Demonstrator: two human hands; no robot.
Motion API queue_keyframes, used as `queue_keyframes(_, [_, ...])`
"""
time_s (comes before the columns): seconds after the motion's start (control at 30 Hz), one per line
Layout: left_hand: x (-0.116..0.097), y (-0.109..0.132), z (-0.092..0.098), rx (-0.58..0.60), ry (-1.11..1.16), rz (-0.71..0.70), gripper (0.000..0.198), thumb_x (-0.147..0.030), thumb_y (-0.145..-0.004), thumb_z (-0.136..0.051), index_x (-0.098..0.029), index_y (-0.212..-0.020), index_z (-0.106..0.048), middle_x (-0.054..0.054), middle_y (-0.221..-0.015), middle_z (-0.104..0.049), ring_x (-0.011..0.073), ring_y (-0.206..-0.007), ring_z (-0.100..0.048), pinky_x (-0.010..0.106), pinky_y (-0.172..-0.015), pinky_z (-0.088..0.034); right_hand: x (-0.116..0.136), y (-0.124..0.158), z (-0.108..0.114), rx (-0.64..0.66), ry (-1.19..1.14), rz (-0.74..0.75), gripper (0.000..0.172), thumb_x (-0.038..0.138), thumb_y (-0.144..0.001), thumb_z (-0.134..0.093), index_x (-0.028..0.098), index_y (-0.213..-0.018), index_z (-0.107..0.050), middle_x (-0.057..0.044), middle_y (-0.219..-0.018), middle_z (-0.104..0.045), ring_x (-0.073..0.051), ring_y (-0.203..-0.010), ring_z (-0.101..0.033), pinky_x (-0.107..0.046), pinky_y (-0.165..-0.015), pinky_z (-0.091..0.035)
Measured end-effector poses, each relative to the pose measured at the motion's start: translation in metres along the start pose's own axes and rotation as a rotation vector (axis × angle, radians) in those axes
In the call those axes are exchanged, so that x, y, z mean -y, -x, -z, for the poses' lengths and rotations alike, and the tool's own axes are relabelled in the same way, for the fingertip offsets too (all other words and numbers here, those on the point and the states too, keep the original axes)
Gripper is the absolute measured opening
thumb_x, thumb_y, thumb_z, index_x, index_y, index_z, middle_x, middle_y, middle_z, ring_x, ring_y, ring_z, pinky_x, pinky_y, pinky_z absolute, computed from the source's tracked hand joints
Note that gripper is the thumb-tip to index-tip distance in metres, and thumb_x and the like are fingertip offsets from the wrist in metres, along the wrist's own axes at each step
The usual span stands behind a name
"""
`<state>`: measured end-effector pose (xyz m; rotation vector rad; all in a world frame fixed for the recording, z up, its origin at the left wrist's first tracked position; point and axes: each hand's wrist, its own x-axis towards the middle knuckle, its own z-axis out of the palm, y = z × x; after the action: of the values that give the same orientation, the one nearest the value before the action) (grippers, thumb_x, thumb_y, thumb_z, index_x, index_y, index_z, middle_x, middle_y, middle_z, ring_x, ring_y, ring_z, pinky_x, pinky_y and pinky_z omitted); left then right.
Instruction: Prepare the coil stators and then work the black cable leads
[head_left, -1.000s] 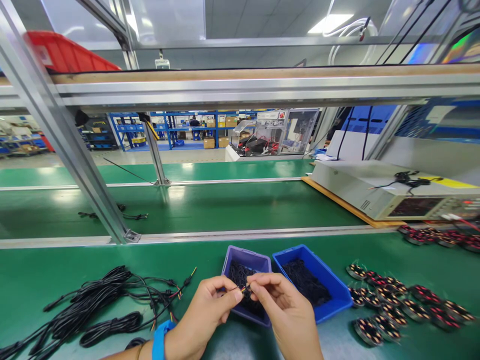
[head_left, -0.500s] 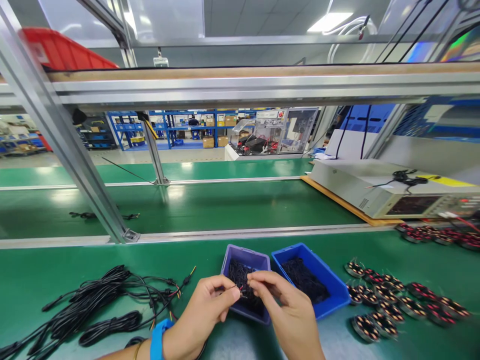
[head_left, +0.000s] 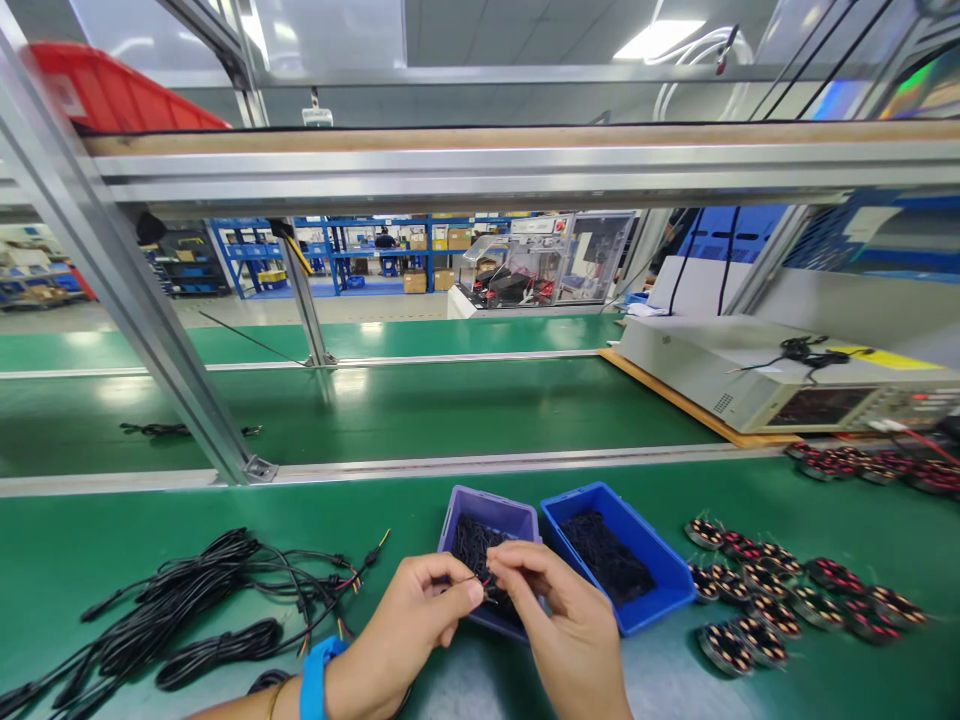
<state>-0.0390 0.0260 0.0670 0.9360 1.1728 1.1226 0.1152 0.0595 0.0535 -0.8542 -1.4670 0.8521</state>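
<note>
As left hand [head_left: 416, 618] pinches wires [head_left: 487, 583], right hand [head_left: 564, 615] hovers alongside.

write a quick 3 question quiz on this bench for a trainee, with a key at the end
1. Which of the person's wrists wears the bright blue wristband?
2. True or false: in the picture, the loose bundle of long black cables lies left of the purple rectangular plastic bin.
3. What do the fingers of the left hand pinch? A: a red plastic crate; B: thin wires; C: a yellow sheet.

Key: 1. Left. 2. True. 3. B.
</note>
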Motion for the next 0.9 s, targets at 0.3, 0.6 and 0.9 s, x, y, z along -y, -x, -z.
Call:
queue_keyframes(0.3, [0.009, -0.005, 0.005, 0.016, -0.005, -0.002, 0.053, -0.068, -0.068, -0.078, -0.016, -0.074, -0.065, -0.009, -0.048, -0.040, 0.0080, -0.045, -0.031, 0.026, -0.048, -0.015, -0.002, -0.002, 0.003, 0.081, 0.142, -0.010, 0.012, 0.025, -0.088, -0.067, 0.025, -0.086, -0.079, -0.004, -0.086, -0.079, -0.023, -0.077, -0.074, -0.031, -0.075, -0.060])
queue_keyframes(0.6, [0.010, -0.005, 0.009, 0.039, 0.065, -0.039, 0.034, -0.049, -0.076, -0.072, -0.017, -0.081, -0.065, -0.006, -0.060, -0.043, 0.0091, -0.052, -0.034, 0.024, -0.049, -0.020, 0.009, -0.018, 0.013, 0.325, 0.230, 0.032, 0.012, 0.023, -0.082, -0.064, 0.025, -0.077, -0.074, -0.002, -0.076, -0.074, -0.022, -0.071, -0.069, -0.030, -0.070, -0.056])
queue_keyframes(0.9, [0.010, -0.001, 0.009, 0.015, 0.125, -0.128, 0.032, -0.039, -0.073, -0.078, -0.018, -0.091, -0.061, 0.002, -0.087, -0.056, 0.0134, -0.070, -0.050, 0.025, -0.060, -0.036, 0.006, -0.018, 0.015, 0.398, 0.201, -0.126, 0.016, 0.026, -0.083, -0.059, 0.022, -0.073, -0.072, -0.001, -0.072, -0.073, -0.020, -0.069, -0.066, -0.029, -0.066, -0.052])
